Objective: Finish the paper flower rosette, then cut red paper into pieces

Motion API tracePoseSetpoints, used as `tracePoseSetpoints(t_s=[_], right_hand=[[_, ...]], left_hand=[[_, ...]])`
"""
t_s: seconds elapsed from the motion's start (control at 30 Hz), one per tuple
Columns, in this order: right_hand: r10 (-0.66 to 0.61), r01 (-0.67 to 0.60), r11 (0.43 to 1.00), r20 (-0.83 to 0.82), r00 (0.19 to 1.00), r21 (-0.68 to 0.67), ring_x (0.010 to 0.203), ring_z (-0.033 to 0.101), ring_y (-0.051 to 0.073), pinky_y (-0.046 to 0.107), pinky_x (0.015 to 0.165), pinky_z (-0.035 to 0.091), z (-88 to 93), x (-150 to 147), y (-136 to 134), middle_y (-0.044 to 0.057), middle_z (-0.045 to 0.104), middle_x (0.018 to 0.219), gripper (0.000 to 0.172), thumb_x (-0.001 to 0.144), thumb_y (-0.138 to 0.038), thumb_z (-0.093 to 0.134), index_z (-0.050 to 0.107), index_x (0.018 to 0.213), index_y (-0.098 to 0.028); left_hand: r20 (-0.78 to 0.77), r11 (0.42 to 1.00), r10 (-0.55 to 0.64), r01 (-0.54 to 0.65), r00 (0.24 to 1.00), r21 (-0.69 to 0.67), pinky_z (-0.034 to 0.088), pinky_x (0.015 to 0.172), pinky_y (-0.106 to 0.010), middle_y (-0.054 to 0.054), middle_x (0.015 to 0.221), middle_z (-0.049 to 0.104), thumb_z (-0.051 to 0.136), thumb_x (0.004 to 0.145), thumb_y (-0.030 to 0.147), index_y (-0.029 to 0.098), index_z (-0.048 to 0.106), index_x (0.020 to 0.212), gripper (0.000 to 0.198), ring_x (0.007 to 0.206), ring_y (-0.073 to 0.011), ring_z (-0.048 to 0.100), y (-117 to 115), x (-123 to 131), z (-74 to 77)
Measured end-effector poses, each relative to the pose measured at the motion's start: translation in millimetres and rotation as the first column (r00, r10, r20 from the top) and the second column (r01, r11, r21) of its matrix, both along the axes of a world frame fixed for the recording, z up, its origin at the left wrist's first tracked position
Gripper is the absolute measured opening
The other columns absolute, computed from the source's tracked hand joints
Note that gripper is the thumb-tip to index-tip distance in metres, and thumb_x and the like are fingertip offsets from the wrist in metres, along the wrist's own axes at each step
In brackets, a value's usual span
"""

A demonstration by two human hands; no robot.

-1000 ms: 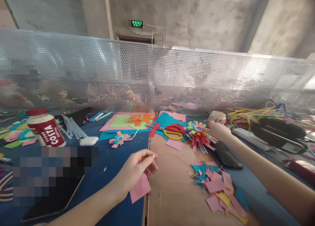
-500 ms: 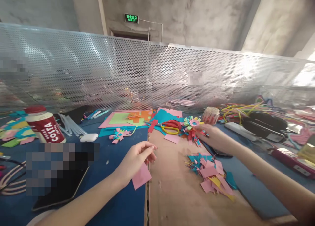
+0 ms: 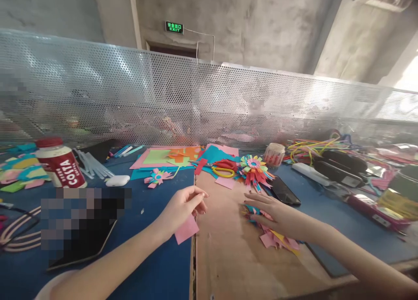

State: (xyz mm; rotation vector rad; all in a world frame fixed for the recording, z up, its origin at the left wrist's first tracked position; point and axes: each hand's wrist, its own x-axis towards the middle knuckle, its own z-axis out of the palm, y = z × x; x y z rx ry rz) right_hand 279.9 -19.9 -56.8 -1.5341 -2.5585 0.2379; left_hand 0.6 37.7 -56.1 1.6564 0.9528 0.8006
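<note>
Pink-and-blue paper scraps (image 3: 271, 239) lie loose beneath the spread right hand (image 3: 281, 212); the multicoloured fringed-paper flower (image 3: 256, 173) beyond looks finished. The left hand's (image 3: 184, 207) hold is unclear.

A long silver perforated-metal screen (image 3: 225, 91) stretches right across behind a blue-and-brown tabletop (image 3: 156, 271), a rough grey concrete wall (image 3: 248, 25) towering beyond, its rectangular exit sign (image 3: 174, 27) glowing green, bright white light (image 3: 408, 67) flooding the far right!

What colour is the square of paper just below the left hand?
Pink: the paper by the left hand, seen in the head view.
</note>
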Motion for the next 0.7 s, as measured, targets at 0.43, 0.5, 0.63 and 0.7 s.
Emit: tracePoseSetpoints(t_s=[0.43,0.5,0.63,0.7], right_hand=[[-0.193,0.130,0.963,0.266,0.945,0.235,0.101,0.058,0.024,0.030,0.080,0.046,-17.1,-62,106,0.014,0.061,0.111,0.041,0.080,-0.018,0.049,0.050,0.121,-0.014],[-0.227,0.155,0.956,0.293,0.929,0.248,0.093,0.061,0.024,0.030,0.075,0.046,-22.8,-65,110,0.016,0.063,0.104,0.037,0.078,-0.008,0.045,0.055,0.114,-0.012],[-0.270,0.187,0.946,0.323,0.907,0.266,0.087,0.063,0.023,0.029,0.070,0.046,-24.9,-71,107,0.015,0.065,0.098,0.029,0.079,-0.009,0.045,0.059,0.104,-0.012],[-0.282,0.196,0.942,0.325,0.903,0.272,0.087,0.063,0.023,0.028,0.070,0.046,-23.2,-77,106,0.014,0.065,0.097,0.028,0.081,-0.017,0.046,0.058,0.105,-0.012]], left_hand=[[-0.708,0.867,-0.118,0.420,0.696,0.268,0.037,0.086,-0.034,-0.004,0.109,0.049,0.065,0.060,0.052,0.023,0.055,0.101,0.052,0.106,-0.0258,0.042,13,-39,12.9],[-0.739,0.880,-0.113,0.412,0.664,0.236,0.039,0.081,-0.031,-0.003,0.102,0.048,0.067,0.058,0.049,0.023,0.054,0.094,0.046,0.100,-0.0242,0.043,17,-44,12.3],[-0.729,0.911,-0.133,0.372,0.671,0.176,0.040,0.067,-0.026,-0.001,0.092,0.047,0.071,0.054,0.041,0.023,0.052,0.092,0.046,0.087,-0.0200,0.047,27,-47,7.1],[-0.714,0.925,-0.160,0.356,0.682,0.133,0.039,0.060,-0.024,0.000,0.087,0.048,0.071,0.053,0.038,0.023,0.051,0.094,0.048,0.080,-0.0180,0.048,32,-50,3.8]])
